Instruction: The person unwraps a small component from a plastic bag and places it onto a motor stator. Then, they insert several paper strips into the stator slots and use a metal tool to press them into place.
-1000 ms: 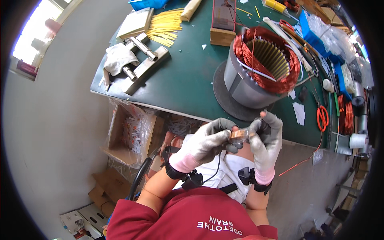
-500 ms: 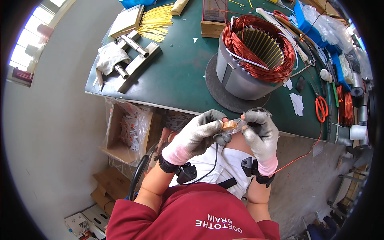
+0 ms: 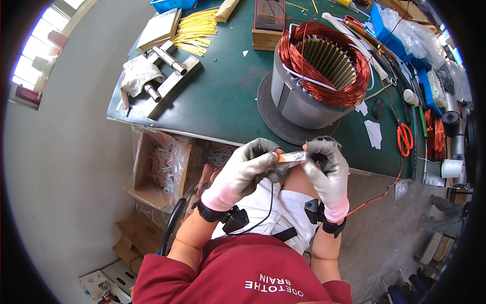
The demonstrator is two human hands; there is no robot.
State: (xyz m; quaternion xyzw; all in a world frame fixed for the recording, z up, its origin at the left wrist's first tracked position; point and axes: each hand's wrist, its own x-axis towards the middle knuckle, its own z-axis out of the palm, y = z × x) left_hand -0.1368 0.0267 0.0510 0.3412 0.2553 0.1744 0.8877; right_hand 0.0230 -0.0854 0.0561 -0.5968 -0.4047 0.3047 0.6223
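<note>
Both gloved hands meet in front of the bench edge, over my lap. My left hand pinches the near-left end of a small orange-brown piece in a clear plastic wrapper. My right hand has its fingertips closed on the wrapper's other end, and the wrapper stretches between the two. What exactly the piece is cannot be made out. Beyond the hands, a grey motor stator with red copper windings stands on a round dark turntable.
On the green bench lie a metal bracket with tubes, a cloth, yellow strips and orange-handled scissors. Blue bins line the right side. Below stands a box of scraps. A person's legs show far right.
The wrapped piece has turned more level and its wrapper now lies straighter between my fingers. A person's legs have come into view at the far right.
</note>
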